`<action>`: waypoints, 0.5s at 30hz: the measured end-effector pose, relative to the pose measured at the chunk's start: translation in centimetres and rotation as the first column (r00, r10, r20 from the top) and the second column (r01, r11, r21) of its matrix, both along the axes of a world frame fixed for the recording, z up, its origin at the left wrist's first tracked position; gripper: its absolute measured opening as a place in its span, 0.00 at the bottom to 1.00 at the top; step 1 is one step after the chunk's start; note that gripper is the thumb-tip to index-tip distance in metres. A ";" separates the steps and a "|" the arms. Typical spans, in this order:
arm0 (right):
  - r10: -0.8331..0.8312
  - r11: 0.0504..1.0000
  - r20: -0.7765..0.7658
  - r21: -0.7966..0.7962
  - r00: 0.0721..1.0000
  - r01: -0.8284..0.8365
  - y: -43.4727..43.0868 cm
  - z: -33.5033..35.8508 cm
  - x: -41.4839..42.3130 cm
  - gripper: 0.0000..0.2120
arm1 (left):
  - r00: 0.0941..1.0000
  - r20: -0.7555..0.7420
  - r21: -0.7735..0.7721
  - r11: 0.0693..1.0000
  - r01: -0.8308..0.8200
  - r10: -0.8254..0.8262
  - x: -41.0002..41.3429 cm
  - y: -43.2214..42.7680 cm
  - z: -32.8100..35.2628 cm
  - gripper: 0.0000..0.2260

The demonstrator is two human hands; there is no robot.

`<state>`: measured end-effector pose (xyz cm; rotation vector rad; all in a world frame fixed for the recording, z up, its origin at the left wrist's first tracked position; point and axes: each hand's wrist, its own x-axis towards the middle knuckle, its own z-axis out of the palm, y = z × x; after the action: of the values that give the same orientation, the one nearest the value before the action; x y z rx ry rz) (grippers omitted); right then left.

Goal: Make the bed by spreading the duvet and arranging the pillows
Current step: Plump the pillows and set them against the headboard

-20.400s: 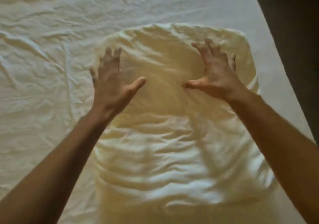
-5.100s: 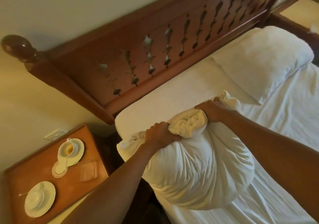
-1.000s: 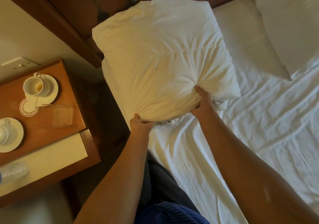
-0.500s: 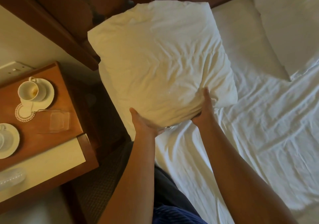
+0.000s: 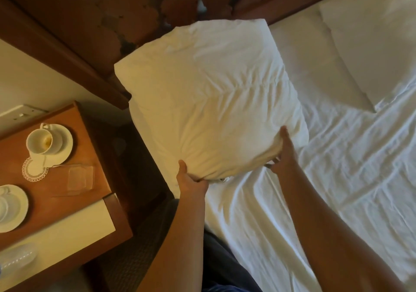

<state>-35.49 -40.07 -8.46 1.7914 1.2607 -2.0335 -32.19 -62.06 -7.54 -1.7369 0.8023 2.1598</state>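
1. Pillow (image 5: 209, 102) is held at the head-end corner of the bed (image 5: 337, 168), in front of the headboard (image 5: 135, 10). Its outer edge overhangs the gap toward the desk (image 5: 90, 138). A second pillow (image 5: 371, 44) lies at the head of the bed on the far side, apart from the first.
2. Hands: the left hand (image 5: 191, 179) grips the near lower corner, thumb on top, with the cloth bunched under it. The right hand (image 5: 284, 156) clasps the other lower corner with the thumb on the face; its fingers are hidden beneath.
3. Risk: the hold is on the bottom edge only. The unsupported upper part could flop sideways, and a release off-centre could let the pillow slide into the gap between bed and desk.
4. Risk: a sideways swing toward the desk could strike the cup (image 5: 40, 142) and tip it off its saucer (image 5: 64, 150).
5. Containers: the cup shows a yellowish patch inside, possibly dregs; the light is too dim to confirm liquid. A second saucer (image 5: 11, 208) is cut off at the frame edge and what it carries is unclear. The contents of the blurred clear bottle (image 5: 15, 260) cannot be told.
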 end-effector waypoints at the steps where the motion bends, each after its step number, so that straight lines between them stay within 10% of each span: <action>1: -0.008 0.990 -0.128 -0.142 0.992 -0.010 0.2 0.5 -1.2 0.39 | 0.996 0.041 0.061 0.994 -0.088 0.085 -0.2 -0.2 -0.6 0.19; 4: -0.083 0.986 -0.280 -0.162 0.956 0.038 0.7 0.4 -4.1 0.17 | 0.954 0.128 0.149 0.945 -0.290 0.273 -1.4 0.0 -0.6 0.16; 8: -0.059 0.995 -0.171 -0.094 0.984 0.044 0.7 -0.8 -4.5 0.16 | 0.967 0.219 0.190 0.966 -0.175 0.132 -2.1 -0.5 -0.3 0.24; 12: -0.018 1.000 0.038 0.012 0.999 0.017 2.8 -4.1 -3.9 0.39 | 0.897 0.392 0.013 0.977 0.215 -0.202 -1.7 -2.1 0.5 0.30; 15: -0.005 0.961 0.123 0.273 0.992 -0.029 1.2 -0.6 -3.3 0.47 | 0.736 0.567 -0.393 0.664 0.636 -0.369 -1.2 -3.4 1.1 0.41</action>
<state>-38.74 -38.86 -9.05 1.9830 1.5758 -1.7814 -33.34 -65.51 -6.40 -1.8205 1.6785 1.1220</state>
